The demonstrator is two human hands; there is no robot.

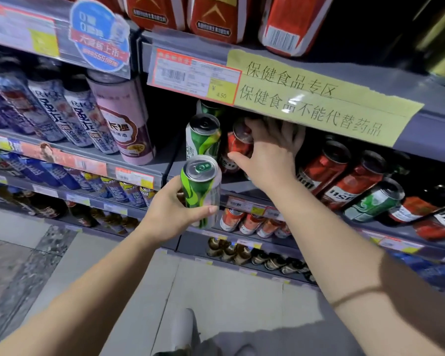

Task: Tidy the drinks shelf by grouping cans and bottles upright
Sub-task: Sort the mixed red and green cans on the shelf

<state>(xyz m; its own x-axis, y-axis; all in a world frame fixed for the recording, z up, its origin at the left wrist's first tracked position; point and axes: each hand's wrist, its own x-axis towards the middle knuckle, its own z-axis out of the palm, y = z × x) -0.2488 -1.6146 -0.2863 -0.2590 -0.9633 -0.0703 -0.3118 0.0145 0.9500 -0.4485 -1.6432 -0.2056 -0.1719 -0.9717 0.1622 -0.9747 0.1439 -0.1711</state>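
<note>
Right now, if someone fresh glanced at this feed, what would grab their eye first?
Probably the green can held upright by the left hand in front of the shelf, mid-frame. Next, the right hand reaching into the shelf onto a red can, beside a matching green can on the shelf. Above them hangs a big yellow handwritten sign.
</note>
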